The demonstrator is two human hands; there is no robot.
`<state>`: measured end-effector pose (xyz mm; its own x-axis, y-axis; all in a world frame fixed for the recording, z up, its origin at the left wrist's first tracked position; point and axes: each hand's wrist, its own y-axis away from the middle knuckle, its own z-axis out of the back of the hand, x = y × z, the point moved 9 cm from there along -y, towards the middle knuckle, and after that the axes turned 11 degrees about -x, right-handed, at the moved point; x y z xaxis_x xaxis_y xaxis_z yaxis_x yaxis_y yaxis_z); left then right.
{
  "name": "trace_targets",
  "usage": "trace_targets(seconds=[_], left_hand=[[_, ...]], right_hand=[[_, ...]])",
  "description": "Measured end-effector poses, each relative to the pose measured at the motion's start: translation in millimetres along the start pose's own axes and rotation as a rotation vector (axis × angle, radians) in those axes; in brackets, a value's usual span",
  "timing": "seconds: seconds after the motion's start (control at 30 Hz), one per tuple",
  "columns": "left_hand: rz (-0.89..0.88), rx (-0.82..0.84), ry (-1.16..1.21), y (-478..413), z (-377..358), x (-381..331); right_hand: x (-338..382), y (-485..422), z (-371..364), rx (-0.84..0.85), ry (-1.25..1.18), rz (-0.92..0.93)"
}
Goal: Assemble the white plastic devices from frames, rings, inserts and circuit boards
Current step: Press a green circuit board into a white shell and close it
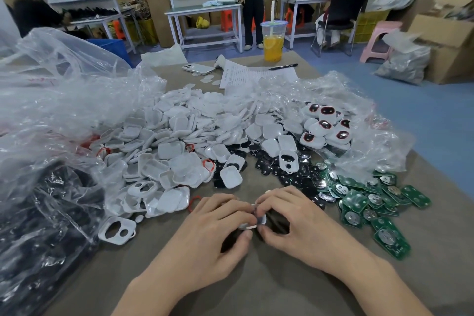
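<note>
My left hand [215, 231] and my right hand [295, 220] meet at the table's near middle and together pinch a small white plastic device piece [252, 224] with a dark part in it; fingers hide most of it. A white frame with two holes [116, 229] lies left of my hands. A big heap of white shells [179, 141] fills the middle. Black inserts [279, 167] lie beyond my right hand, green circuit boards [372, 202] to the right. Red rings [209, 165] sit among the shells. Finished devices with red-rimmed dark windows [324, 126] are stacked at the back right.
Crumpled clear plastic bags [56, 115] cover the left side, one holding dark parts [43, 226]. At the table's far edge stand a cup of orange drink [273, 42], a phone [198, 68], a paper sheet [256, 75] and a pen [283, 67]. Two people are by benches behind.
</note>
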<state>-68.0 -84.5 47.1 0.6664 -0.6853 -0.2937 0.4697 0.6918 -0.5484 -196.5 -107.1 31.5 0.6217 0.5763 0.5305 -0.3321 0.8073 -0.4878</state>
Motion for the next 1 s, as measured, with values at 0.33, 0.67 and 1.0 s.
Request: trace_targets(seconds=[0.33, 0.67, 1.0], left_hand=[[0.041, -0.082, -0.043, 11.0, 16.0, 9.9], [0.172, -0.101, 0.061, 13.4, 18.8, 22.2], [0.267, -0.079, 0.053, 14.3, 15.0, 34.3]], right_hand=[[-4.7, 0.4, -0.2, -0.022, 0.049, 0.001], [-5.5, 0.7, -0.7, 0.007, 0.055, -0.004], [-10.8, 2.1, -2.2, 0.016, 0.066, -0.044]])
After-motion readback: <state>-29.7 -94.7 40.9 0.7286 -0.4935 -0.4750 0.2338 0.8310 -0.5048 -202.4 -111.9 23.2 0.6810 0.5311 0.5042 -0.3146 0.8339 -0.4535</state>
